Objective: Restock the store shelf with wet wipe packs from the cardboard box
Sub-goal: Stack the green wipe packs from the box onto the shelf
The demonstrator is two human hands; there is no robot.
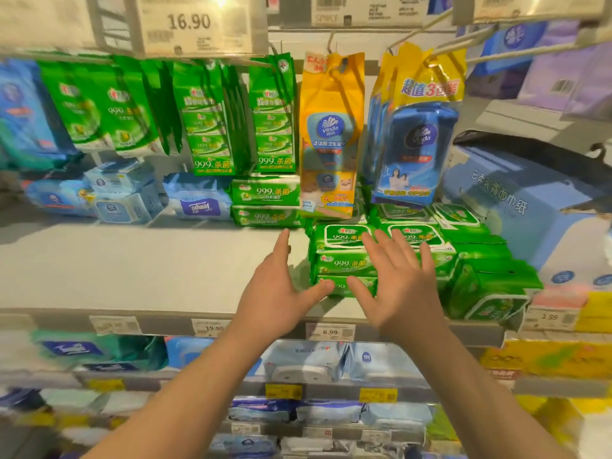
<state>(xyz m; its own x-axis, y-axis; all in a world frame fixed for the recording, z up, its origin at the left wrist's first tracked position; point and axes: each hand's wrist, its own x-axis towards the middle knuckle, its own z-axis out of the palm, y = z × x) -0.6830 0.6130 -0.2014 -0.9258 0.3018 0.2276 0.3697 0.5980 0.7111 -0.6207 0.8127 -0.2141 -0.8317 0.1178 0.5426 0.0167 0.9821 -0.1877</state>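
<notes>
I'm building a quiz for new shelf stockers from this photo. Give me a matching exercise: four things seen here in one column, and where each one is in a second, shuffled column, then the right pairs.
Things:
1. stack of green wipe packs
2. yellow Vinda pack
3. left hand
4. 6.99 price tag

Places:
A. hanging from a hook above the shelf
B. on the front edge of the shelf
C. on the shelf, under the right hand
D. open, above bare shelf, left of the stack

Pairs: 1-C, 2-A, 3-D, 4-B
</notes>
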